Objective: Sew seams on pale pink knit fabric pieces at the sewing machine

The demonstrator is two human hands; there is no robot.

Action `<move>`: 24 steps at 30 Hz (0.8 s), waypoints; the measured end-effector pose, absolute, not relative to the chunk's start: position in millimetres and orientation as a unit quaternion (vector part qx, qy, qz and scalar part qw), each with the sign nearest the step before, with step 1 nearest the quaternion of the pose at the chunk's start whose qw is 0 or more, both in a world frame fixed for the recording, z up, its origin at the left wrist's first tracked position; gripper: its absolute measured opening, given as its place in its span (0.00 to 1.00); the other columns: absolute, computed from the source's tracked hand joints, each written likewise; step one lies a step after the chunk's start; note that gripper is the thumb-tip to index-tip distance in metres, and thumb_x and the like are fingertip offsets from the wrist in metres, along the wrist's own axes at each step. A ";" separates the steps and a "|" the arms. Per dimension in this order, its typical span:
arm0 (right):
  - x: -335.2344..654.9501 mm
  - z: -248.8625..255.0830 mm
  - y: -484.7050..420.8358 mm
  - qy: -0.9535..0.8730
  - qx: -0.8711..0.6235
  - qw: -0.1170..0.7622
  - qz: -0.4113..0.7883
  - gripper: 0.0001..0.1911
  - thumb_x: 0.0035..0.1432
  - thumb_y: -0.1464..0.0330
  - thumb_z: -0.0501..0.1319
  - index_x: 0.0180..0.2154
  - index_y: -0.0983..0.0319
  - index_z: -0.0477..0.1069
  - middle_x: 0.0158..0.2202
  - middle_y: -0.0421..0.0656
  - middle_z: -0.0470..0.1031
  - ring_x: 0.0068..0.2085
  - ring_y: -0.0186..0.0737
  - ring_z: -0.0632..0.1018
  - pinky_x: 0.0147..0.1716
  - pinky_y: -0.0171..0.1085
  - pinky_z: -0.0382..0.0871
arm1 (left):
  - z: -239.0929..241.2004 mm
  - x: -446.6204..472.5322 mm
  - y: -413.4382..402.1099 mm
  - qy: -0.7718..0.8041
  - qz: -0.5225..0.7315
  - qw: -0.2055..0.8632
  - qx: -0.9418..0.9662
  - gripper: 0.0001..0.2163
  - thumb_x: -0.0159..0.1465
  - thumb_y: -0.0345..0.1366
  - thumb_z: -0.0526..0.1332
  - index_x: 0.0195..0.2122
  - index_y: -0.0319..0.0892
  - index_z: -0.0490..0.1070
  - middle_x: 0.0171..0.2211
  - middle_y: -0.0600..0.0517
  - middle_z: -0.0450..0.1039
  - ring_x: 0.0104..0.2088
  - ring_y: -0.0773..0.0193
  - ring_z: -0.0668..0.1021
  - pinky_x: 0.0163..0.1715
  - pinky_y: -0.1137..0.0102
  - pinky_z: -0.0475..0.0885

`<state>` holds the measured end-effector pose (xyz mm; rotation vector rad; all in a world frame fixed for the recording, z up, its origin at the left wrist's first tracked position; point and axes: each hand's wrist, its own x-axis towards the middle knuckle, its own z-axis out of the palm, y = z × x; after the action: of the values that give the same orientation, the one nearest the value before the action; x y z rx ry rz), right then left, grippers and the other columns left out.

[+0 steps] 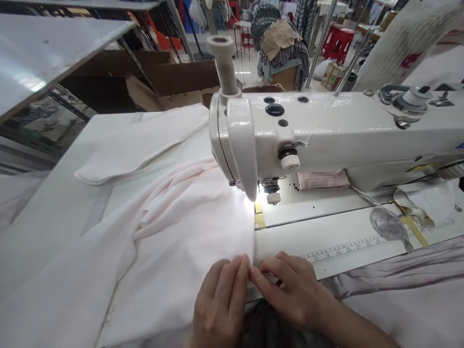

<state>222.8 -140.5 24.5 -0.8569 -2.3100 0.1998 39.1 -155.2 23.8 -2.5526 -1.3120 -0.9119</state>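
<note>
A pale pink fabric point(181, 227) lies spread over the sewing table, its right edge running up to the needle area point(270, 186) of a white sewing machine point(326, 130). My left hand point(219, 302) rests on the fabric's near edge with fingers together, pressing it down. My right hand point(290, 287) pinches the same edge from the right, fingertips meeting those of the left. A thread cone point(223, 63) stands on top of the machine head.
A folded white piece point(137, 145) lies at the back left. A printed ruler point(344, 249) runs along the table front, a clear spoon-shaped tool point(389, 224) to its right. Grey cloth point(398, 285) drapes at the right. Cardboard boxes point(163, 77) stand behind.
</note>
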 end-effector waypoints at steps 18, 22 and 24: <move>243.5 31.5 -133.9 -0.960 -0.227 0.162 -0.035 0.12 0.62 0.74 0.52 0.42 0.68 0.73 0.46 0.51 0.78 0.35 0.42 0.76 0.24 0.37 0.65 | 11.7 18.4 -97.4 -0.394 -0.147 0.054 -0.905 0.22 0.71 0.34 0.49 0.64 0.34 0.56 0.63 0.37 0.63 0.64 0.51 0.64 0.63 0.51 0.59; 238.3 23.4 -137.1 -0.941 -0.251 0.212 -0.077 0.14 0.61 0.79 0.50 0.37 0.65 0.74 0.42 0.47 0.80 0.32 0.40 0.76 0.21 0.36 0.62 | 16.9 16.0 -102.0 -0.352 -0.196 0.018 -0.915 0.16 0.68 0.27 0.52 0.56 0.41 0.68 0.60 0.45 0.68 0.64 0.56 0.65 0.66 0.51 0.52; 236.5 19.2 -137.4 -0.938 -0.253 0.222 -0.084 0.15 0.62 0.79 0.49 0.36 0.64 0.74 0.40 0.45 0.81 0.31 0.39 0.76 0.20 0.36 0.61 | 13.7 12.2 -105.0 -0.336 -0.222 0.000 -0.915 0.16 0.67 0.25 0.52 0.53 0.44 0.70 0.59 0.49 0.70 0.64 0.55 0.64 0.67 0.47 0.47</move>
<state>236.5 -137.4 19.2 -0.6984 -2.5923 -0.2317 12.2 -105.0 13.7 -2.8751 -1.0572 -0.6983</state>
